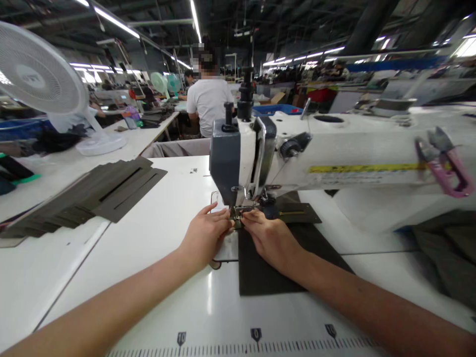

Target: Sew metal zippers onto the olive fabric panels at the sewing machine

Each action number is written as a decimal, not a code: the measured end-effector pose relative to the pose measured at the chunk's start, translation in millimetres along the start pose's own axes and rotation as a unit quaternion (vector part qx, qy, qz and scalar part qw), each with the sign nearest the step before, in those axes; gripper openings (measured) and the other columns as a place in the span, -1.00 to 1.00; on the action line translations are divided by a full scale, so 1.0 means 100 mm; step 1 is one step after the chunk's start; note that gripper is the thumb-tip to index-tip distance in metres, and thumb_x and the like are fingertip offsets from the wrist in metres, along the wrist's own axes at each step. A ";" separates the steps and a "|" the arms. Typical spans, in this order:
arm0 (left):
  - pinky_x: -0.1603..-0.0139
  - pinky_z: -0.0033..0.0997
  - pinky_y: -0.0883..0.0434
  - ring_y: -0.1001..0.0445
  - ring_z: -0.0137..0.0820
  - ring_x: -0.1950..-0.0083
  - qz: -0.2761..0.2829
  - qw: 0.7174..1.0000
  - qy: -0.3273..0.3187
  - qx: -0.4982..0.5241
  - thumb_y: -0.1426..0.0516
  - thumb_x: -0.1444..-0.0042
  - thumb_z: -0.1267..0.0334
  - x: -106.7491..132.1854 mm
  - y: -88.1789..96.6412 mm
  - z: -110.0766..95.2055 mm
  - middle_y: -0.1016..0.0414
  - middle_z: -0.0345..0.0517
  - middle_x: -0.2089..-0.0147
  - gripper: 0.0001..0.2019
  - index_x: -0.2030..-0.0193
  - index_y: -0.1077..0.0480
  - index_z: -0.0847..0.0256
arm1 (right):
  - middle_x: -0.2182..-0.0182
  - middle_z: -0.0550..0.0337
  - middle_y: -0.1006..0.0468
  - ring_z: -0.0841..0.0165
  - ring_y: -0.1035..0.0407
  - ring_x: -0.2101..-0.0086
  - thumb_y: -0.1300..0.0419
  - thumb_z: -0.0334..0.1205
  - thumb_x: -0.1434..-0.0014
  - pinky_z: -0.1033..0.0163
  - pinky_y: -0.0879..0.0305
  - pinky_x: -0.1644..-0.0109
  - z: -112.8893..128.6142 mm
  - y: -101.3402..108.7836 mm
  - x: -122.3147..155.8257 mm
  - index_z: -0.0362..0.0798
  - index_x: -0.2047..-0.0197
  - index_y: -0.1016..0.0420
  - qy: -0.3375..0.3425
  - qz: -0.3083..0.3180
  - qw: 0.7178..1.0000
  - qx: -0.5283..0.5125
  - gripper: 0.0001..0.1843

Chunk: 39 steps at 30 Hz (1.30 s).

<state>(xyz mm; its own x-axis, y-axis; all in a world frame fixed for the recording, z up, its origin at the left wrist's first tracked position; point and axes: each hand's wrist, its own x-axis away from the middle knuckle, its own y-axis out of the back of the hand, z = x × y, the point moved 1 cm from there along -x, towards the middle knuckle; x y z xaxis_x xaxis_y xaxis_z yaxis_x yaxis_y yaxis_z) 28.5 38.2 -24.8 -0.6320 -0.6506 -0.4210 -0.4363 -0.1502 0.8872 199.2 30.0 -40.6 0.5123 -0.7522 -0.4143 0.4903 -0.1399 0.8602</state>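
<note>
My left hand is at the needle area of a white sewing machine, its thumb raised and its fingers bent together at the edge of a small dark fabric piece. Close to its right, my right hand has its fingers pinched at the same piece, just under the presser foot. Beneath the right hand lies a large dark olive fabric panel. A strip with a yellowish zipper lies over the panel, behind that hand. The fingertips partly hide the fabric edges.
A fanned stack of dark fabric panels lies on the left. A white fan stands behind it. Pink-handled snips hang on the machine arm. More dark fabric lies at right. A person in a white shirt sits ahead.
</note>
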 end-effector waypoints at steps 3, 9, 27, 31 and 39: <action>-0.18 -0.15 -0.17 -0.47 -0.32 0.05 -0.016 1.000 -0.016 -0.003 -0.06 -0.12 0.43 0.00 0.00 0.01 -0.55 -0.05 0.17 -0.87 0.34 -0.43 0.23 | 0.13 -0.05 -0.48 0.27 -0.36 0.10 0.03 -0.50 -0.15 0.22 -0.30 0.01 -0.01 -0.01 0.00 -0.19 0.18 -0.45 -0.008 -0.003 1.000 0.006 -0.73; -0.14 -0.13 -0.20 -0.47 -0.32 0.05 -0.009 1.000 -0.025 -0.014 -0.05 -0.13 0.42 -0.01 -0.01 0.03 -0.55 -0.08 0.19 -0.87 0.31 -0.42 0.23 | 0.14 0.00 -0.48 0.28 -0.36 0.11 0.02 -0.50 -0.15 0.23 -0.30 0.02 -0.02 0.00 -0.01 -0.16 0.18 -0.44 -0.009 0.006 1.000 0.021 -0.74; -0.15 -0.15 -0.22 -0.49 -0.33 0.11 -0.030 0.999 -0.011 -0.017 -0.03 -0.12 0.43 0.00 -0.03 0.06 -0.55 -0.08 0.19 -0.86 0.34 -0.41 0.22 | 0.18 0.02 -0.49 0.31 -0.33 0.10 0.06 -0.51 -0.14 0.23 -0.22 -0.03 -0.03 -0.01 -0.05 -0.13 0.26 -0.44 -0.002 -0.021 1.000 -0.011 -0.73; -0.16 -0.13 -0.21 -0.49 -0.34 0.10 -0.019 1.000 -0.009 -0.009 -0.01 -0.14 0.42 0.00 -0.02 0.06 -0.54 -0.07 0.18 -0.84 0.32 -0.41 0.21 | 0.21 0.04 -0.51 0.30 -0.36 0.13 0.04 -0.49 -0.14 0.24 -0.24 -0.01 -0.03 -0.01 -0.05 -0.12 0.26 -0.45 -0.004 -0.028 0.999 -0.021 -0.74; -0.12 -0.13 -0.25 -0.48 -0.31 0.08 -0.030 0.999 -0.005 -0.010 -0.02 -0.13 0.44 0.00 -0.01 0.06 -0.54 -0.06 0.19 -0.85 0.34 -0.40 0.22 | 0.23 0.10 -0.54 0.32 -0.41 0.20 -0.08 -0.44 -0.12 0.26 -0.27 0.04 -0.08 -0.03 -0.06 -0.09 0.28 -0.48 -0.033 -0.048 0.998 -0.035 -0.82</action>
<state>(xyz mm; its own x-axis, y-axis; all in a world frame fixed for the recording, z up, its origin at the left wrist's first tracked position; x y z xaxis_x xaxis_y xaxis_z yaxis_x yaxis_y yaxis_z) 25.1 42.3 -26.9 -0.6118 -0.6327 -0.4748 -0.4605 -0.2032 0.8641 200.0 39.8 -43.5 0.4144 -0.7779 -0.4724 0.5841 -0.1707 0.7936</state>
